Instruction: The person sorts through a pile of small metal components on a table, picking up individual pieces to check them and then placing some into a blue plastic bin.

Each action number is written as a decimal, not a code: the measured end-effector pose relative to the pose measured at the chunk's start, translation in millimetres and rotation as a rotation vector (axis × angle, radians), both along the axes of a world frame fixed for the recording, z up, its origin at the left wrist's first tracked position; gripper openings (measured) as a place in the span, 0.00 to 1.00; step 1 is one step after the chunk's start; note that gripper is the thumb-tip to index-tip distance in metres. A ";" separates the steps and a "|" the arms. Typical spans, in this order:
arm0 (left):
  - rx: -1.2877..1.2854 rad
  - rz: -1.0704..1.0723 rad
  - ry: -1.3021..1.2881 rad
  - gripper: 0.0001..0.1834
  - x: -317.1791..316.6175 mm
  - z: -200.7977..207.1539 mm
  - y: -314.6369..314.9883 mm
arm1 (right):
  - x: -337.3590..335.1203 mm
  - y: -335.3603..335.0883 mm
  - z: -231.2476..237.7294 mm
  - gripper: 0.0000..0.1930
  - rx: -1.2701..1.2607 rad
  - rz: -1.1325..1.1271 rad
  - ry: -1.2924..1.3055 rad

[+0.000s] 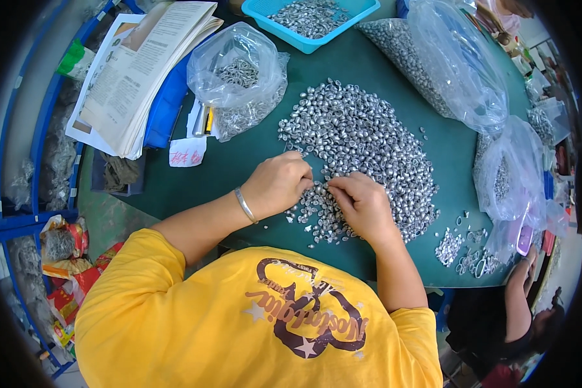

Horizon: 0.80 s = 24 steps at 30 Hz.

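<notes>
A big heap of small, shiny silver metal pieces [368, 139], rounded and cup-like, is spread on the green tabletop [239, 165]. At the heap's near left edge my left hand [279, 183], a silver bangle on its wrist, has thumb and fingers pinched together. My right hand [363, 202] rests over the near part of the heap, its thumb and index finger also closed in a pinch. The fingertips face each other a short way apart. Whatever sits between them is too small or hidden to name. Loose pieces lie between and below the hands.
A blue plastic basket [310, 40] of metal pieces stands at the back. Left of it are an open plastic bag [236, 71] of parts and stacked papers [139, 71]. Full clear bags [410, 64] line the right; another person's arm [518, 301] shows at lower right.
</notes>
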<state>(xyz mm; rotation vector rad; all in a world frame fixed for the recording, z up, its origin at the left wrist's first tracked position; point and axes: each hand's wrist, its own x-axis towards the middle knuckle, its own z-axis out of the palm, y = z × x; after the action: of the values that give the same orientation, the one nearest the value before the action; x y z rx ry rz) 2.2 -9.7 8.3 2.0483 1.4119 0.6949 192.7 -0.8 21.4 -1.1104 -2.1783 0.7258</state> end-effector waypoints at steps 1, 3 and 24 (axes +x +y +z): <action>0.000 0.006 0.006 0.04 -0.8 0.2 0.1 | -2.4 -0.7 -2.4 0.03 0.027 0.033 -0.013; -0.001 0.010 0.024 0.04 -4.4 0.9 0.3 | -10.1 -5.3 -1.7 0.03 0.080 0.036 -0.131; 0.207 -0.070 0.057 0.07 11.7 -6.3 8.4 | 9.4 -19.3 1.7 0.08 -0.456 -0.201 0.225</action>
<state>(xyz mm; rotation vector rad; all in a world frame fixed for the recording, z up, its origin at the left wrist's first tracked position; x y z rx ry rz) 13.9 -1.4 1.9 2.2819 1.3400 0.7872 202.0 -20.2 23.1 -1.3710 -1.7259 1.2276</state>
